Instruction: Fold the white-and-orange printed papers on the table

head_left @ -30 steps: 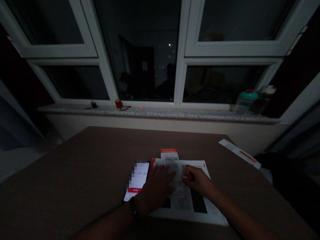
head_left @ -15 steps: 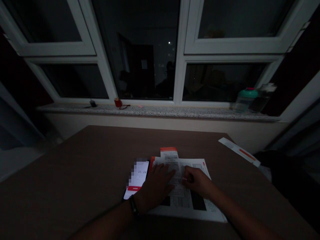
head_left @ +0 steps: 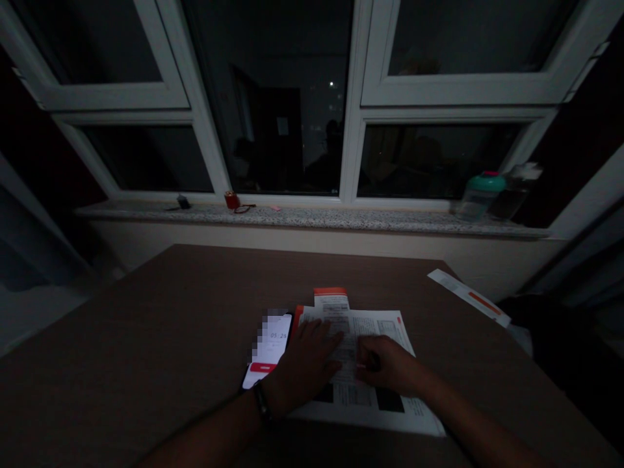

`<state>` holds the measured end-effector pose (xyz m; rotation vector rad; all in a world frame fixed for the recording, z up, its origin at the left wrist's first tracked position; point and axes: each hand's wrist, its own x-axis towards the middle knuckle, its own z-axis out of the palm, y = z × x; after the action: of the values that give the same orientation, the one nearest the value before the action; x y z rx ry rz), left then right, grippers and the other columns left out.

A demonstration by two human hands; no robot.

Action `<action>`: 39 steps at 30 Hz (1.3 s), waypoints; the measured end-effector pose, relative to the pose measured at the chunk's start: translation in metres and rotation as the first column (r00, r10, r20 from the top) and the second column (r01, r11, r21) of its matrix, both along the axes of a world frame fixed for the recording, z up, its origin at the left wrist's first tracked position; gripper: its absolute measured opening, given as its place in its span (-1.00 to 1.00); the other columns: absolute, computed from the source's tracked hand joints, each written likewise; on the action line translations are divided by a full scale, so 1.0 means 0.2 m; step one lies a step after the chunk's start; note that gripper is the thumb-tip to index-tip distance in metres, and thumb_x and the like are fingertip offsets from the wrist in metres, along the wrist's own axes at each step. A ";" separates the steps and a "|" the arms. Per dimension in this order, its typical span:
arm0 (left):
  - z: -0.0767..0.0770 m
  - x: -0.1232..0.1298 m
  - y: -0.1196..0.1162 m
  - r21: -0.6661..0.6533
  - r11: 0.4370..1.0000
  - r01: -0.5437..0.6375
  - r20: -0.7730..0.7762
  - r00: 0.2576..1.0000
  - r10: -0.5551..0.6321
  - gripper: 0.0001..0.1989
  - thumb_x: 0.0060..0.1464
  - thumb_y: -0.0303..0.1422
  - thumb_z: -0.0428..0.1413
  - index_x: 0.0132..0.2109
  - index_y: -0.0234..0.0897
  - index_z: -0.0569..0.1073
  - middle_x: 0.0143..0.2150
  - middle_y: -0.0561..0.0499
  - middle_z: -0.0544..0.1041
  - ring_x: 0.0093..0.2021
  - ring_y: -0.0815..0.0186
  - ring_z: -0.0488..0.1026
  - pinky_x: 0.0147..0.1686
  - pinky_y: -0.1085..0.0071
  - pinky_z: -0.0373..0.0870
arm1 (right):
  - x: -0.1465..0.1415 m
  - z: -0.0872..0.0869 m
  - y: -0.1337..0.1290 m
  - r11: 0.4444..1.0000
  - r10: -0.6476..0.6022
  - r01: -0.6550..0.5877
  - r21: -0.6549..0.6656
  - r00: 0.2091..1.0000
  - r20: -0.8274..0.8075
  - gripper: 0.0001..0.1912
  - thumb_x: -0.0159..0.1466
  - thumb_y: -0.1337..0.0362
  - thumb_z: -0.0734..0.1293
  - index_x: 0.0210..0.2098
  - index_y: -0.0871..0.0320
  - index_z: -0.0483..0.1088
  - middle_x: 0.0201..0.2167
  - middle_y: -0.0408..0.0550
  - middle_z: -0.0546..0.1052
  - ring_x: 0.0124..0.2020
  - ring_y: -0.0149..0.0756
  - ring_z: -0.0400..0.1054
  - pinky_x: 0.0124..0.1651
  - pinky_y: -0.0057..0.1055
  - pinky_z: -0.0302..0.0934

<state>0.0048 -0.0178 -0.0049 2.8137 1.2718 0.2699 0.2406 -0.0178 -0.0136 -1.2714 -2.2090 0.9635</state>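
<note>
My left hand [head_left: 305, 361] lies flat on a folded, printed paper leaflet [head_left: 375, 331], its fingers spread, with a dark band on the wrist. My right hand [head_left: 385, 367] rests on the same leaflet, its fingers curled and apparently pinching a fold near the left hand. A red-edged paper flap [head_left: 331, 299] sticks up from the leaflet's far edge. Just left of my left hand, a smartphone [head_left: 267, 351] lies with its screen lit, showing a time readout and a red button.
The papers and phone lie on a dark brown table [head_left: 146, 344]. A long paper strip [head_left: 468, 298] lies at the table's far right corner. Beyond stands a speckled stone windowsill [head_left: 312, 218] with a small red object [head_left: 232, 200] and bottles [head_left: 480, 198].
My right hand has slid slightly toward me along the leaflet. My left hand stays in place on the paper.
</note>
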 end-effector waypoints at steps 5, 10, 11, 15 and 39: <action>-0.03 -0.01 0.00 0.022 1.000 -0.001 0.022 1.000 0.000 -0.46 0.24 -0.24 0.14 0.32 -0.08 0.21 0.32 -0.10 0.23 0.31 -0.02 0.13 0.25 -0.07 0.08 | -0.02 -0.05 0.04 0.987 -0.140 0.142 0.079 0.989 -0.038 -0.84 0.15 0.41 0.33 -0.44 0.11 0.22 -0.53 -0.26 0.34 -0.49 -0.42 0.22 -0.45 -0.53 0.02; -0.01 0.00 0.00 0.033 0.999 -0.001 0.018 1.000 0.001 -0.43 0.21 -0.25 0.18 0.31 -0.09 0.23 0.30 -0.11 0.26 0.29 -0.04 0.15 0.24 -0.08 0.08 | -0.02 -0.05 0.06 0.984 -0.116 0.119 0.134 0.993 -0.030 -0.84 0.13 0.39 0.34 -0.43 0.11 0.23 -0.50 -0.24 0.37 -0.47 -0.40 0.24 -0.42 -0.52 0.05; 0.00 0.00 0.00 0.028 1.000 -0.003 0.015 1.000 0.002 -0.43 0.21 -0.24 0.18 0.30 -0.09 0.23 0.30 -0.11 0.26 0.28 -0.04 0.16 0.24 -0.08 0.09 | -0.01 -0.05 0.05 0.987 -0.086 0.090 0.135 0.996 -0.032 -0.84 0.12 0.40 0.35 -0.43 0.11 0.24 -0.49 -0.24 0.37 -0.47 -0.41 0.24 -0.42 -0.53 0.05; 0.00 0.00 0.00 0.010 1.000 0.000 0.010 1.000 0.000 -0.44 0.21 -0.25 0.18 0.30 -0.11 0.24 0.31 -0.12 0.24 0.29 -0.04 0.14 0.24 -0.07 0.09 | 0.00 -0.02 0.00 0.991 0.058 -0.053 0.125 0.998 -0.034 -0.83 0.09 0.43 0.36 -0.42 0.11 0.26 -0.47 -0.25 0.39 -0.44 -0.42 0.25 -0.41 -0.55 0.06; 0.01 0.00 -0.01 -0.001 0.997 0.071 0.067 0.995 -0.071 -0.47 0.22 -0.35 0.14 0.29 -0.22 0.22 0.32 -0.10 0.26 0.31 0.05 0.16 0.27 0.03 0.10 | -0.02 -0.01 0.01 0.975 0.012 -0.020 0.221 0.999 0.036 -0.85 0.13 0.42 0.31 -0.38 0.09 0.23 -0.48 -0.25 0.37 -0.47 -0.42 0.24 -0.42 -0.52 0.04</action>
<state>0.0048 -0.0194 -0.0035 2.8143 1.1554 0.3555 0.2356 -0.0159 -0.0150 -1.1776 -2.2823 0.6826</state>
